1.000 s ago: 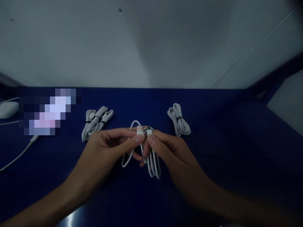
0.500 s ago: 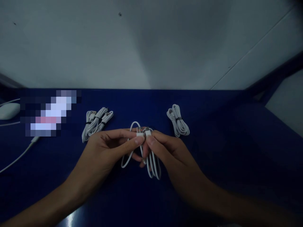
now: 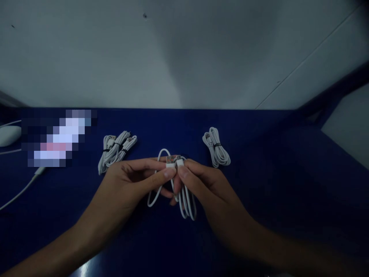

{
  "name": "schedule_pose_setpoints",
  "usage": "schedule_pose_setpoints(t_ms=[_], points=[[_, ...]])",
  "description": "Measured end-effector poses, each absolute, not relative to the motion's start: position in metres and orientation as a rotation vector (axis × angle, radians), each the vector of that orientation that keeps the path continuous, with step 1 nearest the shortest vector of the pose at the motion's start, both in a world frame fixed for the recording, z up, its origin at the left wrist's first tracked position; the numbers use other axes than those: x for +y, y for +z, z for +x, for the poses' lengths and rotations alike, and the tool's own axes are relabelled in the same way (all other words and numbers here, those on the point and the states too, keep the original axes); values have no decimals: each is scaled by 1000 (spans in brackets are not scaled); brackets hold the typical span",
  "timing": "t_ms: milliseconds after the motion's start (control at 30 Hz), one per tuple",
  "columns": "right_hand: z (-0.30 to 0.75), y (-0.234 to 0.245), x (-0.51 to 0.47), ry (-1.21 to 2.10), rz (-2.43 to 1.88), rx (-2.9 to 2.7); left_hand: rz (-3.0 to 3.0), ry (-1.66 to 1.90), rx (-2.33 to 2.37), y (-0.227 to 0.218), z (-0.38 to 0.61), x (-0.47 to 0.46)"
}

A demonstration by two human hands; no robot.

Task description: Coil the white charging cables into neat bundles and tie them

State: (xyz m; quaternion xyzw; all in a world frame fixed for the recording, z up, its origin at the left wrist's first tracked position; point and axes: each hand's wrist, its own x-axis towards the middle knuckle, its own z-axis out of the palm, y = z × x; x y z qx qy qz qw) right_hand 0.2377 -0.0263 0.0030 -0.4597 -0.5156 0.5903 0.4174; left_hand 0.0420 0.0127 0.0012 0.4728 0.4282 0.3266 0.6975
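Both hands hold one white USB cable (image 3: 188, 206) above the blue table. My left hand (image 3: 127, 184) pinches its larger USB plug (image 3: 170, 161) between thumb and fingers, metal end pointing away from me. Close beside it, my right hand (image 3: 207, 184) pinches the smaller plug (image 3: 180, 161) at the cable's other end. Several loops of the cable hang below the right fingers, and a single wider loop runs behind the left fingers. Parts of the loops are hidden by the fingers.
Tied bundles of white cable (image 3: 117, 150) lie behind my left hand. Another bundle (image 3: 216, 148) with a black tie lies at the right. A blurred-out bright object (image 3: 62, 138) with a white cord sits at the left, near a white rounded object (image 3: 10, 135). A pale wall (image 3: 115, 57) rises behind the table (image 3: 161, 123).
Almost nothing differs. Both hands keep their pinch on the two plugs, and the view has shifted very slightly.
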Motion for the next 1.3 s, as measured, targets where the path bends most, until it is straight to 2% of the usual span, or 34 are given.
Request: schedule_pose_setpoints(t_ms=[1300], points=[[236, 1, -28, 1486, -1165, -1255, 1046, 682, 936, 1, 38, 12]])
